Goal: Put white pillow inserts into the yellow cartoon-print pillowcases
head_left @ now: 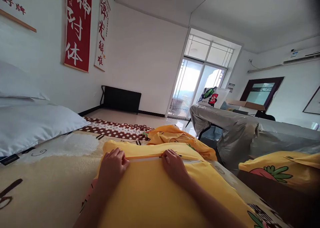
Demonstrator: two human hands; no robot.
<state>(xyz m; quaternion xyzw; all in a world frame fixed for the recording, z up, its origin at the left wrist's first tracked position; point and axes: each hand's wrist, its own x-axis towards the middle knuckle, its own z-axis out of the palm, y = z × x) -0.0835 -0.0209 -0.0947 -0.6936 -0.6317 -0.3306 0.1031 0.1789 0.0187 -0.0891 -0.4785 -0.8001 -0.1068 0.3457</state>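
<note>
A yellow cushion cover (150,194), plump and with printed fruit at its edges, lies in front of me on the bed. A zipper (143,157) runs across its upper part, with a pale strip showing along it. At the zipper's left end my left hand (115,163) is closed, its fingertips pinching the yellow fabric. My right hand (175,164) is closed on the zipper farther right, where a small dark bit shows by the fingertips. Whether that is the zipper pull I cannot make out. Just beyond the cushion lies crumpled yellow fabric (175,134).
White pillows (45,124) lie on the left of the patterned bedding (50,181). At the right, a yellow cushion (282,168) with a fruit print rests by a dark brown panel (270,194). Behind stands a plastic-covered table (240,124) holding a printed bag (212,96) and a cardboard box (246,105).
</note>
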